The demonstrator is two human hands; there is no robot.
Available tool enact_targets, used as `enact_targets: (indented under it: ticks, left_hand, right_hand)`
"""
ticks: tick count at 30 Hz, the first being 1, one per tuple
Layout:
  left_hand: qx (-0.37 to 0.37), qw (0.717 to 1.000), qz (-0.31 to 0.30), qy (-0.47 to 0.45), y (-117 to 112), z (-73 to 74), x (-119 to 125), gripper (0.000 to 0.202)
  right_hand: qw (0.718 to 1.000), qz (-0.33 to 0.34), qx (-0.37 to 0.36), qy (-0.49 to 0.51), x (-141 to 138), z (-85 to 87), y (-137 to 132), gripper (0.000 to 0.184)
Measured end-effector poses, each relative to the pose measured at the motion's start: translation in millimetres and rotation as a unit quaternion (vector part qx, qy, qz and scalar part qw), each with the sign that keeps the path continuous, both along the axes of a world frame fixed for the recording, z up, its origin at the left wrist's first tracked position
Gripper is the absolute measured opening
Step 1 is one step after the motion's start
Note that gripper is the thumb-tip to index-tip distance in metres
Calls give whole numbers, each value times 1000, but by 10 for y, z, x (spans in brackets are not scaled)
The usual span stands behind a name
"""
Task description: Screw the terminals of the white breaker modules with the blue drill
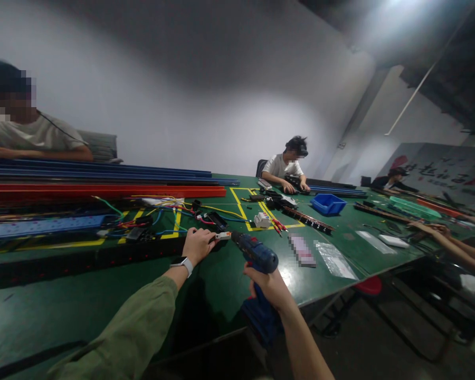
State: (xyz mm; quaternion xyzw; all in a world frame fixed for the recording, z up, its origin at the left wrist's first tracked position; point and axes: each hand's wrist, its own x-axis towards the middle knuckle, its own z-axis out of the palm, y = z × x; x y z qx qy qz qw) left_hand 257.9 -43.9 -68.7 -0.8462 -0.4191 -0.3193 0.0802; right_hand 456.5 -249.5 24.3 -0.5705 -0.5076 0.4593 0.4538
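My right hand [271,285] is wrapped round the handle of a dark blue cordless drill [257,253], which points forward and left. My left hand [198,245], with a watch on its wrist, is closed on a small white part [222,236] with an orange spot. The drill's tip is close to that part; whether they touch I cannot tell. A long black strip [87,261] with small red dots lies beside my left hand. Just beyond the hand are a black housing [216,220] and several coloured wires [158,203].
Behind lie a red channel [103,191] and blue rails [103,171] on the green table [214,290]. A white breaker-like block [262,219], blue bin [328,204] and plastic bag [334,258] are to the right. Other people sit around the table, a co-worker's hands [295,187] at the far side.
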Motion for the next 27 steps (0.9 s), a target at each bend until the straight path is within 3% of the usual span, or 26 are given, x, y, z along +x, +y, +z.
enact_targets:
  ticks: [5, 13, 18, 24, 27]
  left_hand:
    - [-1, 1000, -9, -4, 21, -11, -4, 31]
    - [-6, 999, -22, -24, 46, -22, 2, 26]
    - [0, 1000, -20, -20, 49, -21, -6, 26]
    - [2, 999, -16, -41, 52, -48, -30, 26]
    - [-5, 998, -24, -62, 66, -60, -45, 26]
  right_hand:
    - [997, -20, 70, 6, 153, -64, 87, 30]
    - [982, -112, 143, -52, 332, -211, 752, 40]
    - [976, -140, 160, -47, 357, -255, 997, 43]
    - [973, -132, 180, -55, 403, -367, 887, 54]
    - [980, -83, 172, -51, 538, -463, 701, 57]
